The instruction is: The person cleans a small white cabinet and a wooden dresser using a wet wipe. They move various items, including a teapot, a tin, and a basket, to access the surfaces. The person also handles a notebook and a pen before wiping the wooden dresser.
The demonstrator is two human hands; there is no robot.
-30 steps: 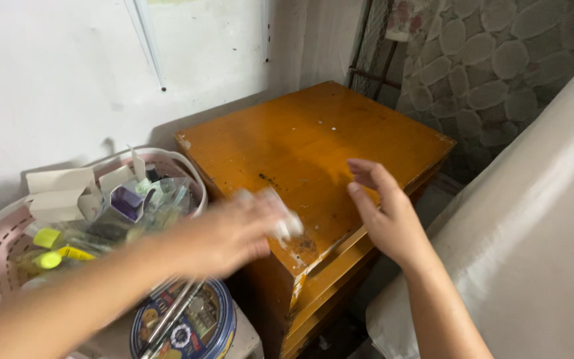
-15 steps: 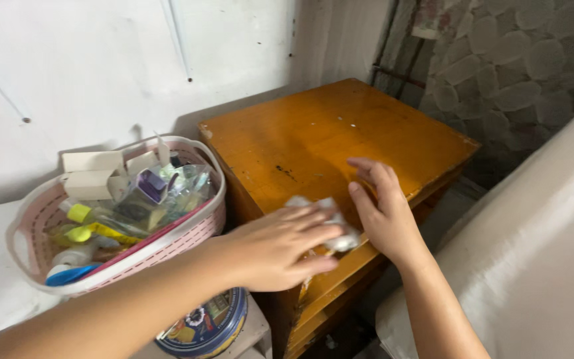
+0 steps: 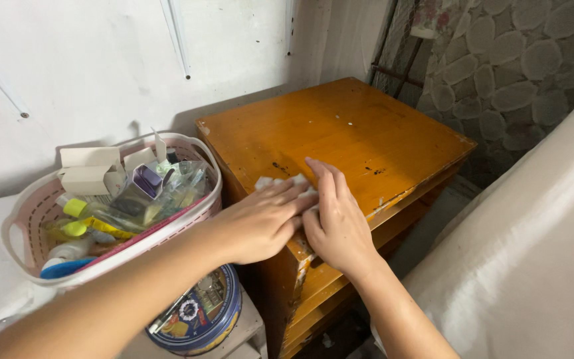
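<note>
Orange wooden cabinet top (image 3: 340, 133) near its front corner carries a soft, light white tissue (image 3: 280, 181), crumpled easily and best pinched by its bunched middle, pressed flat under the left hand (image 3: 260, 223) and right hand (image 3: 337, 223), neither grip clenched.

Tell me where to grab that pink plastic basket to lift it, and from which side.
Grip the pink slotted plastic basket by its white rim, probably at the handle cutout on its left end. Come from above and outside: boxes, bottles and packets fill the inside, and the orange wooden cabinet crowds its right end.
</note>
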